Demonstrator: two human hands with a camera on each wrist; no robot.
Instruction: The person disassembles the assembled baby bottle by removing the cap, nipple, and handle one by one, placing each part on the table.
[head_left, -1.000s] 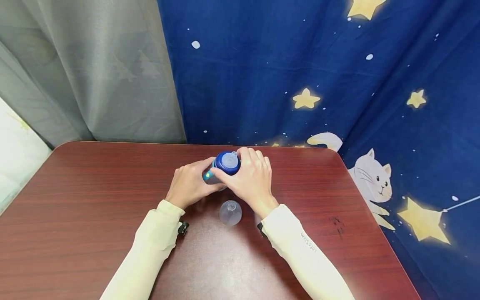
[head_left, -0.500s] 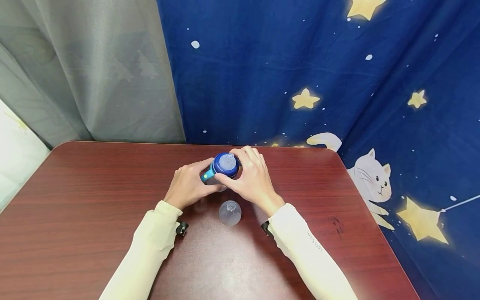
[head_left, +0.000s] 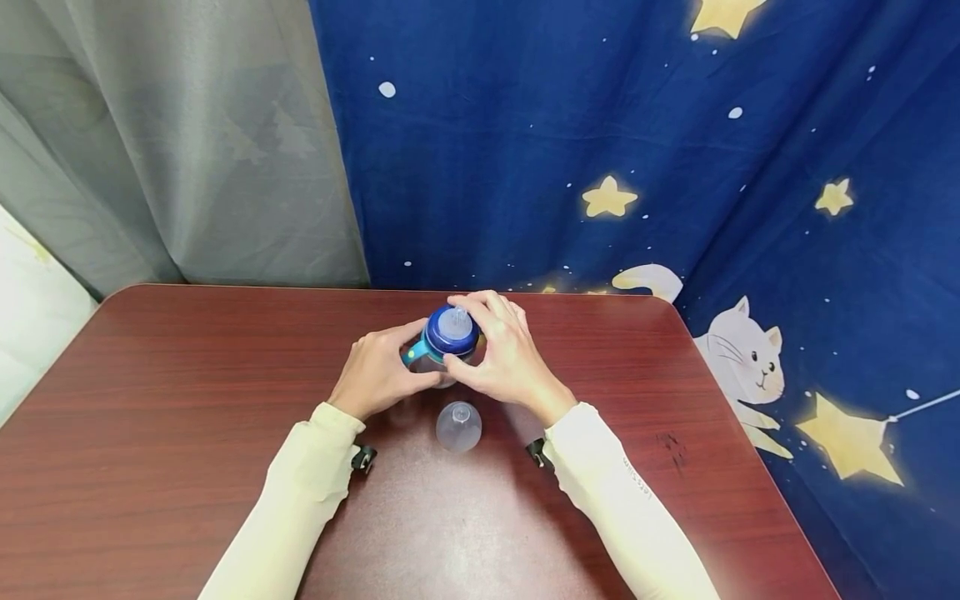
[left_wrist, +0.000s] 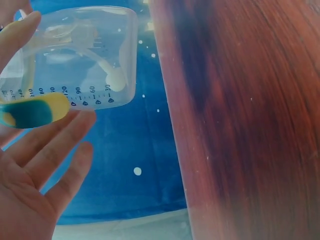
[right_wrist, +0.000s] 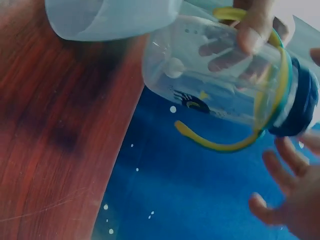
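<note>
A clear baby bottle (head_left: 444, 379) stands near the table's back edge, with a blue collar (head_left: 452, 332), a see-through teat and teal-and-yellow handles (right_wrist: 220, 147). My left hand (head_left: 377, 368) holds it from the left, thumb and fingers around the body beside one handle. In the left wrist view, measuring marks and a white-weighted straw show inside the bottle (left_wrist: 80, 60). My right hand (head_left: 512, 354) reaches from the right, thumb and fingertips at opposite sides of the collar. A translucent domed cap (head_left: 458, 427) sits on the table just in front of the bottle.
The brown wooden table (head_left: 187, 417) reaches to both sides. Behind it hang a grey curtain (head_left: 225, 150) and a blue star-patterned curtain (head_left: 480, 167). A dark smudge (head_left: 672, 450) marks the tabletop at right.
My right hand has turned around the collar, its thumb sliding toward me and its wrist swinging right. The collar has shifted slightly left. My left hand and the cap stay nearly put.
</note>
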